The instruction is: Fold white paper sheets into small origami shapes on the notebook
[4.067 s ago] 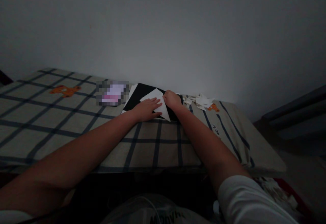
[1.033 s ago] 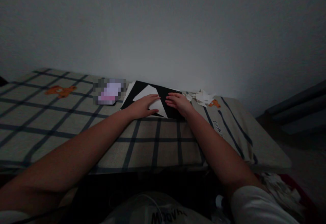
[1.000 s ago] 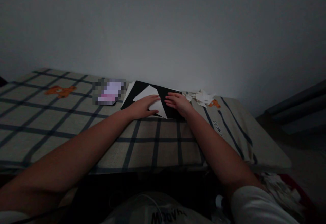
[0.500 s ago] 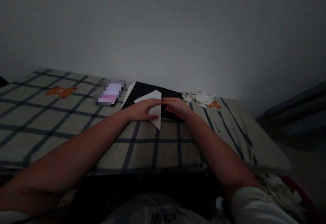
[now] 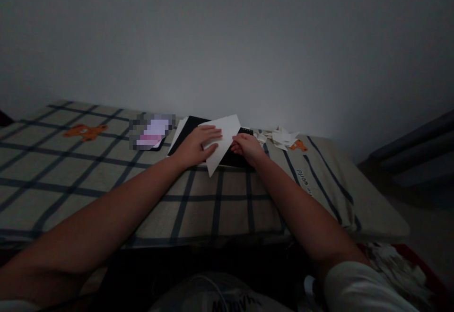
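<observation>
Paper scraps (image 5: 280, 137) right of hands | black board (image 5: 187, 130) (under white sheet (image 5: 223, 139)) – unobstructed

- A dim room in a home, most likely a bedroom.
- A soft surface like a bed fills the near and left scene, under a checked cover (image 5: 88, 170) with dark stripes and orange teddy-bear prints (image 5: 84, 131).
- A plain pale wall (image 5: 227, 42) stands just behind it at the far side.
</observation>
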{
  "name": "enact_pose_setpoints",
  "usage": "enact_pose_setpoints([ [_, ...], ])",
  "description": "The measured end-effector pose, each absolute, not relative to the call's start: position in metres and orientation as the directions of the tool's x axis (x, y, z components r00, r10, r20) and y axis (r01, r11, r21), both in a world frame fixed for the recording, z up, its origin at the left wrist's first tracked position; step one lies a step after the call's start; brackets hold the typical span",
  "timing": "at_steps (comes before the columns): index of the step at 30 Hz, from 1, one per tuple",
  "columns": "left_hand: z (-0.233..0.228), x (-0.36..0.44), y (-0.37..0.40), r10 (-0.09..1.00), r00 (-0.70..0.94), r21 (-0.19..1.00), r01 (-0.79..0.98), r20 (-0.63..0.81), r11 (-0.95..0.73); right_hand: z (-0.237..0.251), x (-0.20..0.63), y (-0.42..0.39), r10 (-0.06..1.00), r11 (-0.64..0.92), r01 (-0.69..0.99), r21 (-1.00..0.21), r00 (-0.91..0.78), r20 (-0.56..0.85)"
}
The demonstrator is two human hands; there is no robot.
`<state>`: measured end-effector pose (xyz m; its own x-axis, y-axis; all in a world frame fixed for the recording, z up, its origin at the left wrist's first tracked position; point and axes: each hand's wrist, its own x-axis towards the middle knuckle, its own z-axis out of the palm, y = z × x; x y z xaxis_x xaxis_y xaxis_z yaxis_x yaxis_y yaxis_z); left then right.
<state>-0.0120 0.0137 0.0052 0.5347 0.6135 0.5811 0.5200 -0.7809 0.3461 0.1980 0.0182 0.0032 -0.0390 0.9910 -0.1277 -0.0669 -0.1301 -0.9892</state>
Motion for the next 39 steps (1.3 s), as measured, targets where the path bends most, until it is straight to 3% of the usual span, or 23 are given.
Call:
enact_pose_setpoints([
  [2,0.005,-0.014,0.02,0.674,0.299,0.405,0.614,0.675,-0.678,0.005,0.201,0.019,0.994,-0.107,-0.151,-0.983,-0.018,-0.106],
  [5,0.002,-0.018,0.029,0.823,0.038,0.665,0.57,0.566,-0.484,0.007,0.205,0.021,0.995,-0.097,-0.208,-0.973,-0.04,-0.091],
  [8,-0.002,-0.019,0.034,0.938,0.052,0.844,0.421,0.344,-0.333,0.005,0.207,0.021,0.994,-0.096,-0.198,-0.976,-0.07,-0.083],
  [11,-0.004,-0.019,0.033,0.959,0.055,0.898,0.337,0.28,-0.281,0.003,0.209,0.022,0.99,-0.098,-0.179,-0.979,-0.119,-0.077],
  [14,-0.002,-0.02,0.031,0.957,0.05,0.908,0.304,0.286,-0.288,0.003,0.216,0.025,0.992,-0.073,-0.192,-0.979,-0.111,-0.052],
  [17,-0.001,-0.022,0.032,0.936,0.06,0.885,0.31,0.346,-0.347,0.006,0.225,0.03,0.997,0.052,-0.184,-0.982,-0.049,0.062],
  [22,0.003,-0.023,0.031,0.816,0.073,0.725,0.419,0.573,-0.546,0.014,0.23,0.028,0.981,0.172,-0.157,-0.972,-0.058,0.183],
  [28,0.008,-0.024,0.023,0.724,0.009,0.628,0.491,0.69,-0.604,0.016,0.229,0.026,0.95,0.299,-0.127,-0.946,-0.056,0.308],
  [32,0.003,-0.028,0.028,0.737,0.146,0.577,0.529,0.659,-0.622,0.008,0.241,0.033,0.947,0.312,0.058,-0.948,-0.103,0.306],
  [35,-0.001,-0.032,0.034,0.811,0.231,0.591,0.582,0.538,-0.558,0.001,0.25,0.037,0.948,0.268,0.188,-0.945,-0.225,0.224],
  [39,-0.002,-0.034,0.037,0.863,0.233,0.606,0.631,0.449,-0.485,-0.005,0.254,0.039,0.935,0.224,0.271,-0.936,-0.33,0.128],
])
